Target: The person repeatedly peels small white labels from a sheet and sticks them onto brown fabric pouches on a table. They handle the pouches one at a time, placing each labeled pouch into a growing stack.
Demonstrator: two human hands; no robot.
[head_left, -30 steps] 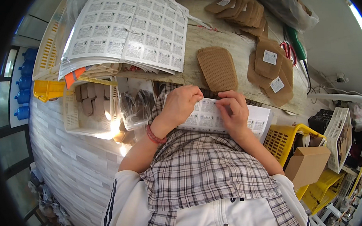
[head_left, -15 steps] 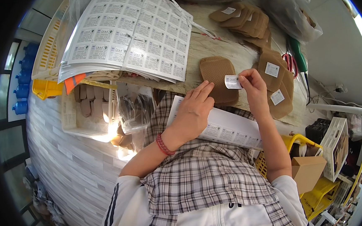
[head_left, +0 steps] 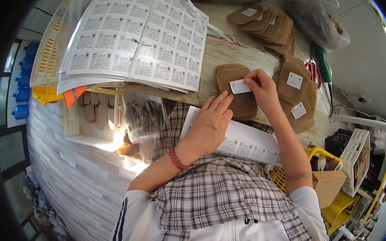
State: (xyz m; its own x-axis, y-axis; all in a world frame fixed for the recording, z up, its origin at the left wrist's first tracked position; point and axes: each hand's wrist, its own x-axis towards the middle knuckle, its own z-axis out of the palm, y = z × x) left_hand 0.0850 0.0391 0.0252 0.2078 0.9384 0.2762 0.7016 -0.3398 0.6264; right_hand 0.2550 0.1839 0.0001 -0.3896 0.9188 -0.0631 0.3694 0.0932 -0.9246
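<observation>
pinching white label [head_left: 239, 86] onto brown insole [head_left: 237, 92], right hand [head_left: 262, 88] fingers; left hand [head_left: 211, 123] fingers together, flat on insole

Tan perforated insole [head_left: 236, 93] with a white label [head_left: 240, 86] — red bracelet [head_left: 176, 158], plaid apron [head_left: 220, 194], yellow basket [head_left: 48, 92] far left.

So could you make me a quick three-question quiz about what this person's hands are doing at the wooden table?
1. True or false: the right hand presses a small white rectangular sticker onto the tan perforated insole pad.
2. Which hand wears the red bracelet?
3. Where is the stack of tan pads already stickered? A) left of the person B) right of the right hand C) in the white basket

Key: 1 true; 2 the left hand; 3 B.
</observation>
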